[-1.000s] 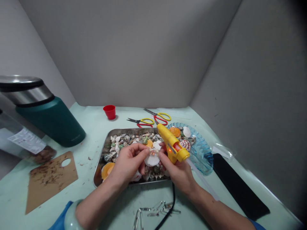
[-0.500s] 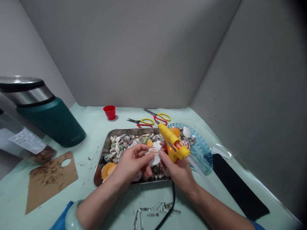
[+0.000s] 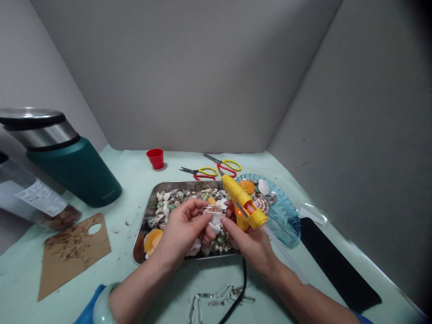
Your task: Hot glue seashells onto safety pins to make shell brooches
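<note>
Over the tray, my left hand [image 3: 185,223] pinches a thin metal brooch pin [image 3: 213,211] between thumb and fingers. Wrapped in my right hand [image 3: 249,238] is a yellow hot glue gun [image 3: 239,192], its nozzle pointing up and away and a small red light lit. My right thumb and fingertips also come close to the pin's right end; I cannot tell whether they grip it. Below both hands lies a metal tray [image 3: 146,225] full of seashells [image 3: 168,206]. Several more pins [image 3: 216,297] lie on the table in front of the tray.
A blue glass dish [image 3: 286,220] with shells stands right of the tray. Behind it are two scissors [image 3: 202,171] and a red cup [image 3: 155,159]. At left are a green bottle [image 3: 74,166], a clear jar [image 3: 37,198] and brown board [image 3: 76,256]. A black strip [image 3: 337,263] lies right.
The pin has risen and turned slightly between my fingertips. Both hands stay over the tray, and the glue gun has barely shifted.
</note>
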A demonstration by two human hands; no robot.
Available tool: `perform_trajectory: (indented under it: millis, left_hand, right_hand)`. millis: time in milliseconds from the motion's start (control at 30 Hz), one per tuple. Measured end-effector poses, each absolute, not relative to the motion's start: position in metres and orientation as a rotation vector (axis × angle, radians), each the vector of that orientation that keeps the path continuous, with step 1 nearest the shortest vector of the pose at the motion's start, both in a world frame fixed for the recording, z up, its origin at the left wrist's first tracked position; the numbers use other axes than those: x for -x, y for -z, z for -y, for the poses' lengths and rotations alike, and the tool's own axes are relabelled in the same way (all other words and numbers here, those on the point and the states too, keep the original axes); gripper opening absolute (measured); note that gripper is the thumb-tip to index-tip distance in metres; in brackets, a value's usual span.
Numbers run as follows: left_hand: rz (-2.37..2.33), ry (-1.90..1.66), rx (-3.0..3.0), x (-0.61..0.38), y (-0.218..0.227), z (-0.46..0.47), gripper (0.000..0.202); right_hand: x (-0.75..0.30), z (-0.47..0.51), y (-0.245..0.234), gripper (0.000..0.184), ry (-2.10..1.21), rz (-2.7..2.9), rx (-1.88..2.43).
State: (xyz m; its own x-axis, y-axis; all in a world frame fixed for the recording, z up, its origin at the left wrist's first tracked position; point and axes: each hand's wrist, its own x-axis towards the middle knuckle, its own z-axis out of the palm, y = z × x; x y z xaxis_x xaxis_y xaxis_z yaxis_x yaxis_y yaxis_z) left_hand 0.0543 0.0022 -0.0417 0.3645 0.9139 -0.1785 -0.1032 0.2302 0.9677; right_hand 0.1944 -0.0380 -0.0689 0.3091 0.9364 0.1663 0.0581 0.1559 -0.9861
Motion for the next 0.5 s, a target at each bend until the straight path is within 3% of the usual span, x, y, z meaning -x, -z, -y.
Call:
perform_trajectory:
  millis: [500]
  left_hand:
    - [-1.023, -0.954, -1.422, -0.0503, 0.0431, 0.0035, 0.017]
  right_hand:
    - [-0.1925, 0.0371, 0.0697, 0.029, -0.789, 1.026, 1.252]
